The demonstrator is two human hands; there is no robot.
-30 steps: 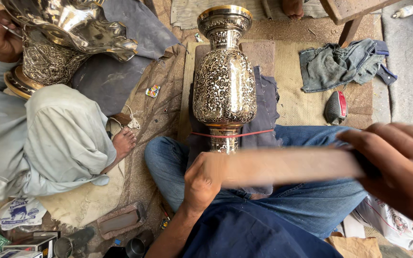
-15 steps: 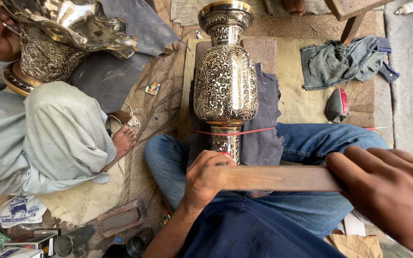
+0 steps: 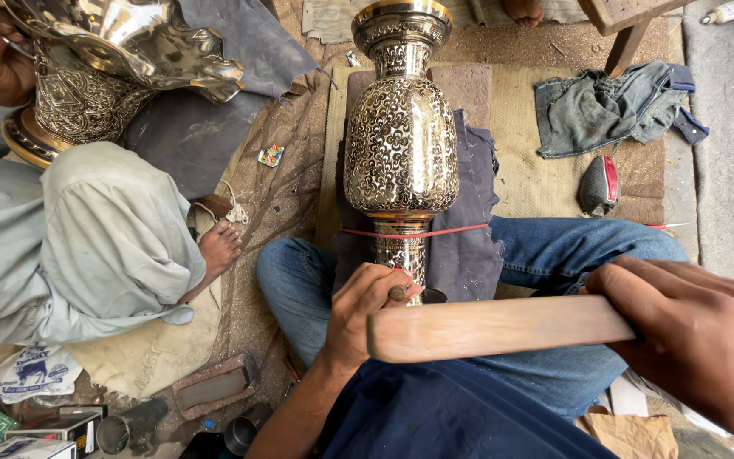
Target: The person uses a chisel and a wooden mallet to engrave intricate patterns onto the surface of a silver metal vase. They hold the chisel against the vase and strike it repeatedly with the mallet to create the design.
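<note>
Co-worker: a person in pale grey-green clothes sits at the left, one bare foot on the ground; the upper body is cut off by the frame edge.
Own legs: blue denim jeans, crossed, with a dark grey cloth laid over them.
Vase: a tall engraved silver-and-gold metal vase lies lengthwise on the dark cloth between the knees, mouth pointing away; a thin red cord crosses its narrow stem. What is inside cannot be seen.
Second vessel: a large polished metal vessel with a flared wavy rim rests on the co-worker's lap, partly cut off at the top.
Rag: a crumpled grey-blue rag lies on the woven mat at upper right.
Mallet: a plain pale wooden bar is held level across the lap, just beside the left hand.
Right hand: the right hand is near the camera and blurred, fingers wrapped tight around the bar's end.
Left hand: the left hand is curled at the vase stem, fingers pinched on a small dark tool, its tip hidden.
Small cups: dark metal cups at the bottom left; contents unclear.
</note>
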